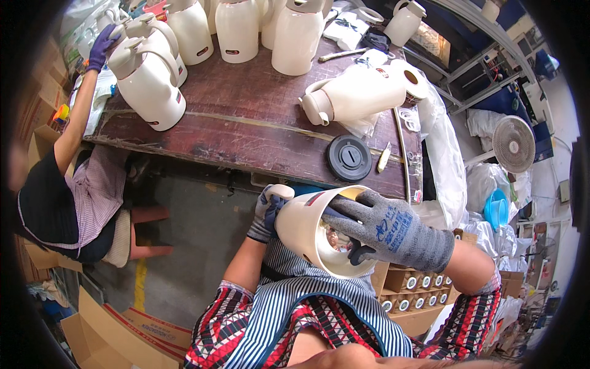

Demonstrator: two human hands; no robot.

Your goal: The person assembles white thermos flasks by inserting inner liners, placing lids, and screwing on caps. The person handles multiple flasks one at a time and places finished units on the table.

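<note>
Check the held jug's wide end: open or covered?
Open: the jug shows its shiny liner, and the right hand reaches in.

Your right glove (396,230) looks like matt knitted cloth, and the jug (296,229) you hold has a smooth, glossy plastic-looking wall with a shiny, mirror-like inside. The round lid (349,158) looks like matt plastic, the desk (239,104) scuffed wood with a slight sheen, your apron (270,307) matt cloth.
</note>
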